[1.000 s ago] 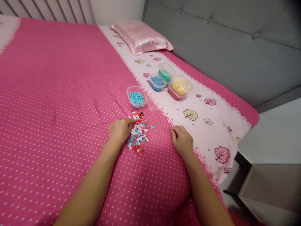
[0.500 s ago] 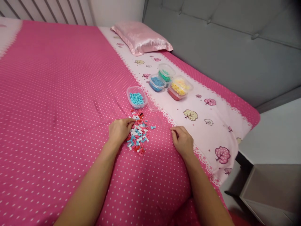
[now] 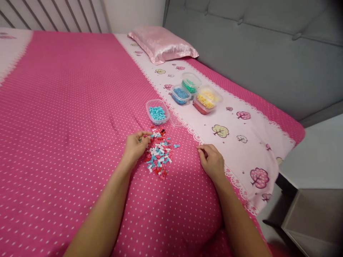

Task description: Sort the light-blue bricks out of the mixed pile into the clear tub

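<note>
A pile of small plastic pieces (image 3: 160, 153) in white, light blue, pink and red lies on the bedspread. My left hand (image 3: 135, 146) is at the pile's upper left edge, thumb and fingers closed, with a bit of a small blue piece showing between them. Just beyond the pile stands an open clear tub (image 3: 157, 115) of turquoise pieces. To the right of the pile, my right hand (image 3: 212, 160) rests on the bedspread with its fingers curled in; whether anything is inside them is hidden. One loose light blue piece (image 3: 176, 146) lies between the pile and this hand.
Farther back on the white strip stand tubs of blue pieces (image 3: 180, 95), green pieces (image 3: 189, 85) and yellow pieces (image 3: 205, 101), the last above a red one. A clear lid (image 3: 177, 120) lies beside the open tub. A pink pillow (image 3: 163, 44) lies near the grey headboard (image 3: 254, 60).
My left hand's fingers have shifted slightly at the pile's edge, and a blue piece now shows in them. My right hand stays in place. The view has tilted a little.
</note>
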A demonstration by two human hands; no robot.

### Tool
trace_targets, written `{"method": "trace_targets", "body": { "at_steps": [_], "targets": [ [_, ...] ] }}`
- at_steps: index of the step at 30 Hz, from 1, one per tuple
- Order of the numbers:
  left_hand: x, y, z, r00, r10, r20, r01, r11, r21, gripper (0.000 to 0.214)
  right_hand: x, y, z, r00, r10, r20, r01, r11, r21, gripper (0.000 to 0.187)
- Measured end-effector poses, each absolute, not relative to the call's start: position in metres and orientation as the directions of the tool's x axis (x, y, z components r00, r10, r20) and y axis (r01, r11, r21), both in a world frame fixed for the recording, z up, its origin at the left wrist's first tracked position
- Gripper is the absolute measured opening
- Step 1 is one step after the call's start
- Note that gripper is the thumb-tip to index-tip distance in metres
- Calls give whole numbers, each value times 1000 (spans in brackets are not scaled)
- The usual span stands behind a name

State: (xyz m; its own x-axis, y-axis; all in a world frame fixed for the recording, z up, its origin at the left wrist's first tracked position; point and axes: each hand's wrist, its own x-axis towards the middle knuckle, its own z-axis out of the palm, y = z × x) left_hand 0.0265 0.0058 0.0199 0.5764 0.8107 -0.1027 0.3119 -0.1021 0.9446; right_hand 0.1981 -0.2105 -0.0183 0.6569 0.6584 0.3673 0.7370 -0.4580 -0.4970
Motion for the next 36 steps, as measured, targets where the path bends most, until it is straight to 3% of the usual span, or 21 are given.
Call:
{"method": "trace_targets", "body": {
  "at_steps": [4, 8, 12, 16, 23, 28, 32, 36],
  "targets": [
    [21, 8, 37, 585, 789, -187, 53, 193, 980, 21, 199, -211, -18, 657, 659, 366, 733, -447, -512, 23],
    [11, 16, 55, 675, 673, -301, -154, 528, 835, 6, 200, -211, -19, 663, 658, 356, 727, -454, -515, 23],
    [3, 20, 67, 762, 537, -361, -219, 739, 637, 11, 200, -211, -20, 658, 659, 363, 732, -448, -513, 24],
    [2, 21, 71, 763, 495, -414, -175, 776, 605, 17, 200, -211, -20, 668, 652, 358, 725, -461, -512, 23],
    [11, 16, 62, 686, 587, -431, -36, 619, 785, 12, 199, -211, -18, 667, 657, 352, 724, -459, -515, 23],
    [14, 5, 55, 681, 662, -314, 228, 215, 949, 20, 200, -211, -19, 666, 658, 353, 725, -457, -515, 24],
    [10, 5, 56, 778, 586, -226, 346, -99, 933, 25, 200, -211, -19, 660, 657, 364, 731, -450, -513, 24],
    [4, 7, 59, 883, 389, -262, 406, -352, 843, 23, 199, -211, -18, 668, 653, 357, 724, -457, -517, 23]
  ]
}}
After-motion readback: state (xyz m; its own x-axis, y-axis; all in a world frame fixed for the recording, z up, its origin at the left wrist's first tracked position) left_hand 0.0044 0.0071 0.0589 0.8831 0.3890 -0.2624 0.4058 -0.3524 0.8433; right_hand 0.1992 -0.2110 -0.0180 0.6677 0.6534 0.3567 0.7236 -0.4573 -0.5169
